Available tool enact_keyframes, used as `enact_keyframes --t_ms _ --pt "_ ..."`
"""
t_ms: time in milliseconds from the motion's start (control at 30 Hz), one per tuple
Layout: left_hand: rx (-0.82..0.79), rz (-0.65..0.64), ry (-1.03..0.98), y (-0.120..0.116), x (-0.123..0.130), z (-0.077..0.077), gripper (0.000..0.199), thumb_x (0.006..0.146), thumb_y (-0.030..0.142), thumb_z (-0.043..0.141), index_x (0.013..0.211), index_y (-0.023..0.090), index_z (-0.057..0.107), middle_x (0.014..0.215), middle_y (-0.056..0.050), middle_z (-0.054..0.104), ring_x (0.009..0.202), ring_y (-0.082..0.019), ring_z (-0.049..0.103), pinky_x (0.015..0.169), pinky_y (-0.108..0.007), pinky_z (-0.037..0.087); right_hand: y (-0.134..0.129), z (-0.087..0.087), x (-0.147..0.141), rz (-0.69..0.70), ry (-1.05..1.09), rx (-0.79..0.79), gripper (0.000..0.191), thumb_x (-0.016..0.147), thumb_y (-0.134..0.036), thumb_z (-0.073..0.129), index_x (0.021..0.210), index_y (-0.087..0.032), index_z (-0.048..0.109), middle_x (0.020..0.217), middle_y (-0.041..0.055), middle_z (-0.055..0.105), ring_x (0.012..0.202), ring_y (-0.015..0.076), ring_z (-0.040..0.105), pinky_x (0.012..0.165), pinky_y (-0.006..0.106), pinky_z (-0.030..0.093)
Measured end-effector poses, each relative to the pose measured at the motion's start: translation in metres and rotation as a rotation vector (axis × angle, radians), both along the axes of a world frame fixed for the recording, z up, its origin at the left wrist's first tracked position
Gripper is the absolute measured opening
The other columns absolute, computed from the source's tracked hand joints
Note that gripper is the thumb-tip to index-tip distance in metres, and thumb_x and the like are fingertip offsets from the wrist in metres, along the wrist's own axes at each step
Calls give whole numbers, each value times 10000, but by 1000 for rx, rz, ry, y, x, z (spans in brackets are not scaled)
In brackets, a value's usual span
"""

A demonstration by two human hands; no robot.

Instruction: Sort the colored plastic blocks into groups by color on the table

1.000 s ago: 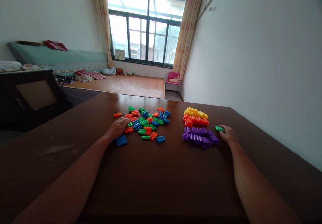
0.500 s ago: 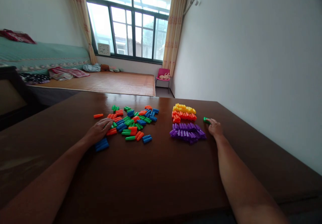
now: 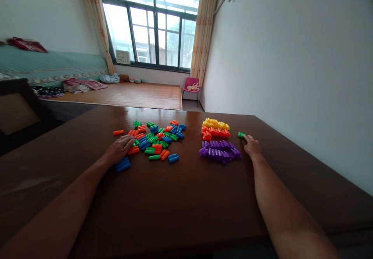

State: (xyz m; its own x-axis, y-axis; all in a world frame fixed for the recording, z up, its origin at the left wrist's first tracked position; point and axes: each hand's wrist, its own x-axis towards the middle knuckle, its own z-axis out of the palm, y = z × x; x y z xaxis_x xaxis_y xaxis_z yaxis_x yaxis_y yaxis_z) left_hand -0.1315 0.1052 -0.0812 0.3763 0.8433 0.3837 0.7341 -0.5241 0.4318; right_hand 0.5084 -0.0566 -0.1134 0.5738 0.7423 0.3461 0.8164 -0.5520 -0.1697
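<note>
My left hand [image 3: 121,146] lies at the left edge of a mixed pile of small plastic toy pieces, its fingers stretched over green and orange ones. Beside its wrist sits a blue piece [image 3: 122,164]. Far to the right, my right hand [image 3: 251,145] rests on the table with fingers extended, just beside a small green piece [image 3: 241,135]; whether the fingertips touch it is hard to tell. Left of that hand are sorted groups: yellow pieces [image 3: 216,124] at the back, orange pieces [image 3: 217,132] in the middle and purple pieces [image 3: 220,151] in front.
Everything lies on a dark brown table [image 3: 175,200]. A single orange piece [image 3: 118,132] is apart at the pile's left. Beyond the table stand a bed with a woven mat [image 3: 140,96] and a pink chair [image 3: 191,84]. A white wall [image 3: 285,65] rises at the right.
The view has shifted slightly. My right fingers have drawn back a little from the green piece, which now shows more fully. My left hand stays at the pile.
</note>
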Motion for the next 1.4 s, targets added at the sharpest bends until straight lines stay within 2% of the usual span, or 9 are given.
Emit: enact_keyframes --t_ms 333,467,600,700,800,967,1067,1233,1400 --pt "-26 -10 -24 -8 5 6 635 875 638 294 1076 178 684 1253 -110 650 1191 -261 567 1081 -399 404 -3 2 -3 47 -16 15 611 770 -108 427 1351 -229 571 1442 68 517 1225 278 533 1014 446 432" --pt "-12 -10 -15 -11 7 3 555 906 544 312 1094 175 683 1249 -112 654 1184 -255 572 1074 -398 409 -1 -1 7 77 -89 227 568 742 -83 413 1284 -86 584 1354 185 562 1245 282 529 1043 449 411" --pt "-25 23 40 -16 13 2 504 947 492 297 1162 221 663 1279 -65 646 1242 -223 533 1097 -373 378 -2 21 -8 218 -197 501 548 764 -76 373 1279 -89 560 1307 189 587 1247 279 526 1052 465 398" --pt "-40 45 115 -22 19 5 489 955 509 316 1225 255 636 1341 -42 611 1291 -223 495 1109 -374 360 -6 52 -56 404 -282 612 505 823 -92 364 1294 -116 544 1295 171 597 1229 271 531 1064 476 382" --pt "-63 55 143 -26 22 9 465 963 498 321 1235 280 629 1354 -24 602 1300 -214 489 1111 -365 355 -5 75 -136 648 -298 603 421 873 -129 392 1252 -163 574 1214 125 644 1159 263 558 1036 484 409" --pt "-81 54 111 -27 22 9 460 972 482 308 1206 279 648 1335 -22 613 1277 -207 504 1093 -351 370 17 75 -273 1121 -226 153 357 909 -133 430 1197 -218 623 1214 78 659 1097 227 571 963 394 474" --pt "-74 42 63 -24 20 6 444 973 471 317 1167 276 665 1303 -26 634 1251 -203 522 1078 -345 379 44 70 -318 1102 -216 -9 397 898 -92 426 1241 -170 608 1269 112 630 1137 237 546 976 374 456" --pt "-46 1 -6 -23 19 3 436 973 452 330 1104 241 689 1249 -64 662 1203 -217 553 1047 -345 392 86 71 -336 915 -141 -139 357 878 -110 494 1208 -147 624 1213 126 642 1120 228 563 994 344 425" --pt "-62 20 -4 -24 21 4 423 972 449 340 1059 239 696 1240 -72 666 1202 -239 550 1019 -359 404 80 80 -356 933 -59 -89 256 887 -128 498 1054 -173 687 1121 108 665 1032 210 594 943 324 449"
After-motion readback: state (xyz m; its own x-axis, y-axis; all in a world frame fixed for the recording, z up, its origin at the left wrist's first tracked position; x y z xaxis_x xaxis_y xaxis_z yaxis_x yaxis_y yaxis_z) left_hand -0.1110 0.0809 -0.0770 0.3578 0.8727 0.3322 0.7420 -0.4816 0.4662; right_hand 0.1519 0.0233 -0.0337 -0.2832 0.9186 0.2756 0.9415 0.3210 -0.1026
